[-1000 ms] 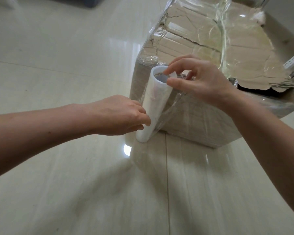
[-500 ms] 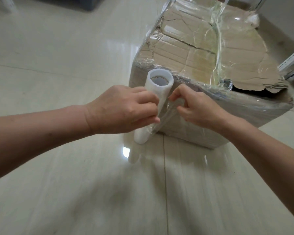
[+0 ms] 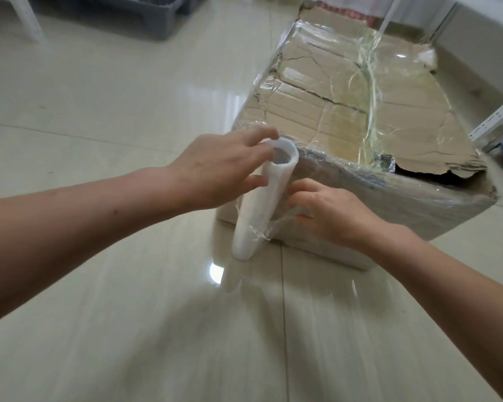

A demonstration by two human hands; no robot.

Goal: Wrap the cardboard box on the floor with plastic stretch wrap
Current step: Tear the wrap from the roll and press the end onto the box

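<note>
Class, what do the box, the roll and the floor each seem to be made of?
Box: brown corrugated cardboard, matt, ragged torn edges.
Roll: plastic film, milky where layered, glossy wrinkles.
Floor: probably glazed tile, given the mirror-like reflections and grout line.

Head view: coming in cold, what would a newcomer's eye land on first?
The white stretch-wrap roll stands upright on the glossy floor at the near left corner of the cardboard box. The left hand holds the roll's top, and the right hand pinches the loose film beside it. The box itself is battered, its torn top already covered in crinkled, shiny wrap.
</note>
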